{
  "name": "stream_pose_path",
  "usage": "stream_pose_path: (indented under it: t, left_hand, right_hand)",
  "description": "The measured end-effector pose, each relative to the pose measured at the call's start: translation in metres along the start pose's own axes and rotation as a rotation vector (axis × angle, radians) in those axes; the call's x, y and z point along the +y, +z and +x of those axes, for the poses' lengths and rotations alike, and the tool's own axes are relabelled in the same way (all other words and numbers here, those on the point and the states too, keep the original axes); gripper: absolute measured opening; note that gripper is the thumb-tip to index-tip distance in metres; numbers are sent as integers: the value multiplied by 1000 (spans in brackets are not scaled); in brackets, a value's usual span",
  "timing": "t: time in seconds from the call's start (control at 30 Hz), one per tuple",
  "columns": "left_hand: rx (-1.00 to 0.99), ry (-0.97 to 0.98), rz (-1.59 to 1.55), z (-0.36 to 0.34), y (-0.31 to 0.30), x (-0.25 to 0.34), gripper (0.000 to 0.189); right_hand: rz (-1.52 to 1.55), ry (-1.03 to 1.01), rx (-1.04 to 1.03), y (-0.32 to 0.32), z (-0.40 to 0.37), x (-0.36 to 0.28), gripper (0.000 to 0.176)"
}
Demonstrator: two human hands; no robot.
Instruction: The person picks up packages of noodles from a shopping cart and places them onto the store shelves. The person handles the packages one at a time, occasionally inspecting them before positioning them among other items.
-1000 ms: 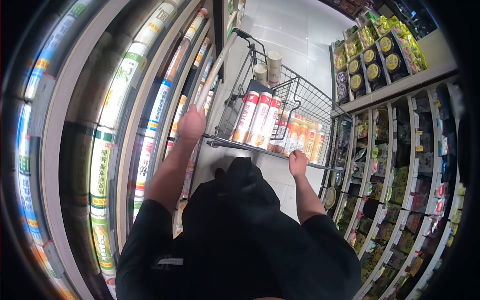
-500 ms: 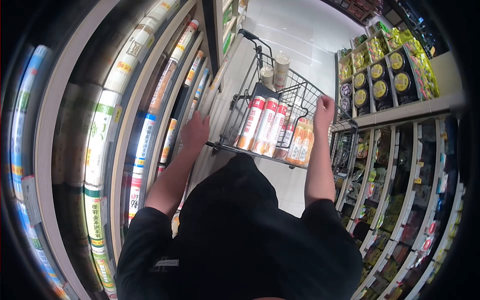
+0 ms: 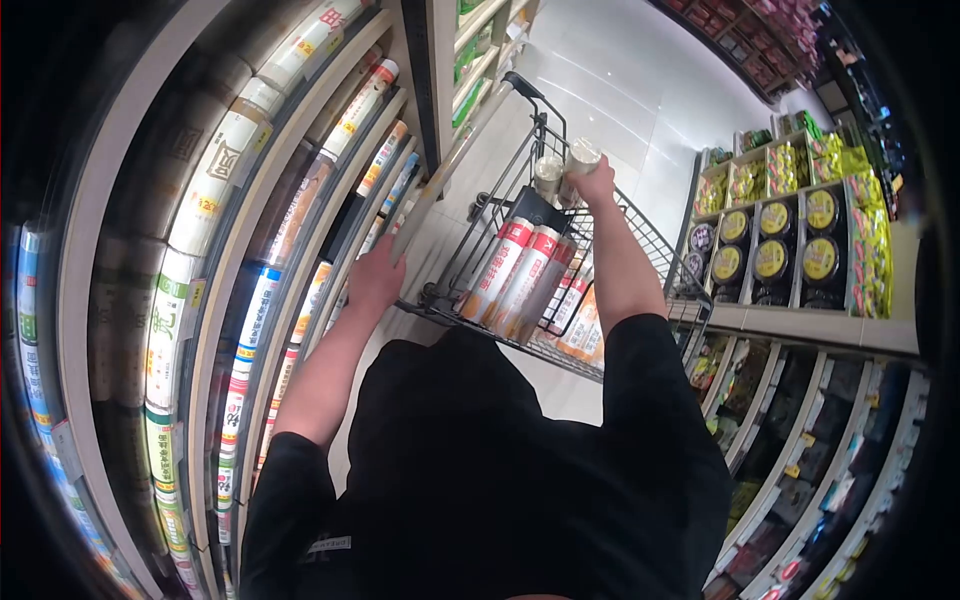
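My right hand (image 3: 592, 184) is closed round the upper part of a pale cylindrical package (image 3: 582, 156) standing at the far side of the wire cart (image 3: 470, 250). A second pale cylinder (image 3: 547, 172) stands just left of it. Nearer to me, red-and-white noodle packs (image 3: 508, 262) lean in the cart, with orange-and-white packs (image 3: 583, 322) to their right. At the edge of the left shelf, my left hand (image 3: 376, 275) is beside the shelf front; its fingers are partly hidden and what they touch is unclear.
Shelves of long wrapped noodle packs (image 3: 165, 350) run close along my left. On the right, a display holds dark jars with yellow lids (image 3: 770, 255) and green packets (image 3: 868, 250), above several lower rows of packaged goods. Pale floor tiles (image 3: 610, 80) show beyond the cart.
My right hand has moved from the cart's right side up and left onto the pale cylinder and closed round it. My left hand is slightly lower and further left. The view has shifted.
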State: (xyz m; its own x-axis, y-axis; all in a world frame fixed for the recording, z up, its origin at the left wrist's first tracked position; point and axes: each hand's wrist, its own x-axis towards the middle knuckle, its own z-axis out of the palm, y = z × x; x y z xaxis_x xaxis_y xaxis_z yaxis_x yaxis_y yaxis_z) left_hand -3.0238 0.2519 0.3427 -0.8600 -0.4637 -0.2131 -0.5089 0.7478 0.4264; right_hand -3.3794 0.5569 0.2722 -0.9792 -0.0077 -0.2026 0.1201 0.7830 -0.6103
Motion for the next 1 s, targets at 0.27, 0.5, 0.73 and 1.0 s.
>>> stream_pose_path:
  t: [0.27,0.5,0.73,1.0]
  left_hand:
    - [49,4,1,18,2,5,43]
    - [-98,-20,2,19,-8,10,56]
    - [-61,347,-778,-7,-101,90,89]
    - [509,623,-625,-13,-165,85,77]
  right_hand:
    - [314,-209,85,13,29,24,76]
    - [518,-296,170,-68,-100,-77,59]
    - [367,-915,140,-101,-204,-181,67]
    - [-22,-1447,-45,-78,-256,-287,84]
